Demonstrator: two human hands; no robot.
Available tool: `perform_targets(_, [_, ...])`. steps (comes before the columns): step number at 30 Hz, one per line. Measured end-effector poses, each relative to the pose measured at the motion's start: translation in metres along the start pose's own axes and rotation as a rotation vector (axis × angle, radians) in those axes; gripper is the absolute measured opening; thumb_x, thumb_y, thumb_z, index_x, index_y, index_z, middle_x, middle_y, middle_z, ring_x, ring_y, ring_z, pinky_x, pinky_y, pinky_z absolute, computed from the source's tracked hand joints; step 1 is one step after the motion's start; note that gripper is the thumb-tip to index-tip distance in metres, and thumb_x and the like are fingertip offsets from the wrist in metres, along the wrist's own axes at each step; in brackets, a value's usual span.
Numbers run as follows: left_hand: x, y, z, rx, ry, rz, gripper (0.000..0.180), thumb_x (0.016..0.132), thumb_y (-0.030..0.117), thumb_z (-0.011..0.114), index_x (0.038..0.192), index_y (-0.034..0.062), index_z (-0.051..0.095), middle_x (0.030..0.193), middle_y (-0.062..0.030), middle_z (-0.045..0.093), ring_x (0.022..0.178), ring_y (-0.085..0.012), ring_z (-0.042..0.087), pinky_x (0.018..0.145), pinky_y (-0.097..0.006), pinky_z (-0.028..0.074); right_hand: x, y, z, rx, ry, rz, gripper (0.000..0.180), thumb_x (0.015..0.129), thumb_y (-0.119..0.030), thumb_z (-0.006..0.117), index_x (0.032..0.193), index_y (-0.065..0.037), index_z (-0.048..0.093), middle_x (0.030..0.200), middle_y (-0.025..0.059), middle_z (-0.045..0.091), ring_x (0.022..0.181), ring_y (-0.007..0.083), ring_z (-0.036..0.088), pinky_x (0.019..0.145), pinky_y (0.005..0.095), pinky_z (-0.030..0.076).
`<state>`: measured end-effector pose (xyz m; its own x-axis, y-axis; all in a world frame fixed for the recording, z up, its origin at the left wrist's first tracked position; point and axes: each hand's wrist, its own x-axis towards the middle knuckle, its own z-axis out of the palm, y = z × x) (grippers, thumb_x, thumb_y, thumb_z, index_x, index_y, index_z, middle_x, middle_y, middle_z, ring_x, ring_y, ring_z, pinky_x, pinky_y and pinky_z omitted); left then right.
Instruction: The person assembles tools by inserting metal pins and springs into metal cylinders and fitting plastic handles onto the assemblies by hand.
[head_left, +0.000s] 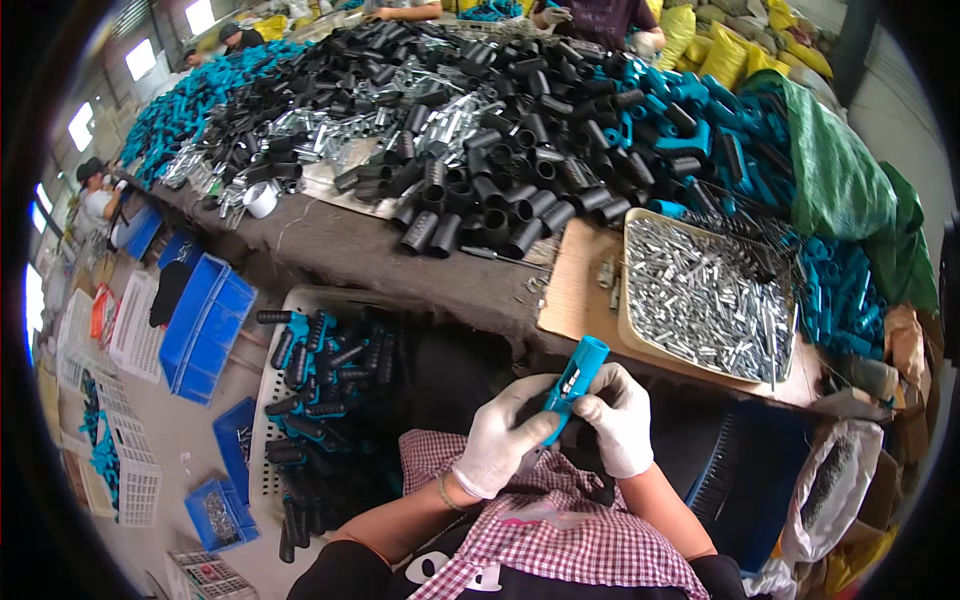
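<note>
A teal plastic tool housing [577, 372] with a round open end is held up in front of my chest, tilted away from me. My left hand [505, 437], in a white glove, wraps its fingers and thumb round the lower part of the housing. My right hand [618, 418], also gloved in white, closes on its right side, thumb and fingertips against the plastic near a slot where small pale parts show. Whether the right fingers also pinch a small part cannot be made out.
A beige tray [628, 300] of small metal pins stands on cardboard [565, 285] at the bench edge. Black sleeves [490, 190] and teal housings [205, 90] are heaped beyond. A white crate [270, 400] of assembled pieces is left; blue bins [205, 325] stand farther left. Other people work across the bench.
</note>
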<state>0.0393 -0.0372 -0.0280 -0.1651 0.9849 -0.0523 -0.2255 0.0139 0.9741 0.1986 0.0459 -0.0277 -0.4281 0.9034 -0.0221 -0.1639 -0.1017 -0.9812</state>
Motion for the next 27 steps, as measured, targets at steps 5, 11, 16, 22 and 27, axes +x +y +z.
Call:
perform_targets(5, [-0.004, 0.012, -0.024, -0.084, 0.001, -0.042, 0.044, 0.095, 0.014, 0.068, 0.133, -0.0042, 0.057, 0.110, -0.0097, 0.067, 0.092, -0.0124, 0.065, 0.081, -0.027, 0.053, 0.022, -0.006, 0.016, 0.006, -0.173, 0.108, 0.053, 0.081, -0.032, 0.087, 0.114, 0.000, 0.060, 0.101, 0.0045, 0.066, 0.089, 0.0111, 0.061, 0.083, 0.0275, 0.052])
perform_targets(11, [-0.006, 0.016, -0.070, -0.231, -0.055, -0.057, 0.049, 0.097, 0.017, 0.068, 0.137, -0.0066, 0.052, 0.107, -0.0100, 0.067, 0.089, -0.0140, 0.067, 0.079, -0.027, 0.054, 0.043, -0.025, 0.053, -0.007, -0.415, 0.206, 0.046, 0.087, -0.022, 0.081, 0.121, 0.002, 0.060, 0.108, 0.0072, 0.068, 0.098, 0.0144, 0.064, 0.090, 0.0308, 0.052])
perform_targets(16, [-0.015, 0.025, -0.090, -0.321, 0.067, -0.099, 0.053, 0.094, 0.015, 0.067, 0.136, -0.0111, 0.048, 0.110, -0.0175, 0.067, 0.087, -0.0208, 0.069, 0.075, -0.031, 0.058, 0.058, -0.017, 0.089, -0.013, -0.468, 0.176, 0.038, 0.088, -0.020, 0.080, 0.114, 0.002, 0.062, 0.105, 0.0074, 0.068, 0.095, 0.0135, 0.064, 0.088, 0.0301, 0.052])
perform_targets(22, [-0.028, 0.023, -0.121, -0.488, 0.101, -0.135, 0.050, 0.095, 0.007, 0.063, 0.138, -0.0116, 0.047, 0.111, -0.0167, 0.066, 0.087, -0.0205, 0.068, 0.075, -0.032, 0.058, 0.066, -0.002, 0.116, -0.025, -0.585, 0.184, 0.035, 0.091, -0.020, 0.078, 0.113, 0.001, 0.063, 0.101, 0.0070, 0.069, 0.092, 0.0133, 0.065, 0.086, 0.0300, 0.054])
perform_targets(27, [-0.030, 0.027, -0.122, -0.400, 0.209, -0.104, 0.050, 0.094, 0.006, 0.065, 0.137, -0.0121, 0.047, 0.111, -0.0164, 0.066, 0.087, -0.0200, 0.068, 0.075, -0.032, 0.058, 0.070, 0.009, 0.127, -0.146, -0.587, 0.160, 0.036, 0.093, -0.023, 0.076, 0.116, 0.001, 0.063, 0.103, 0.0059, 0.068, 0.094, 0.0120, 0.063, 0.088, 0.0296, 0.052])
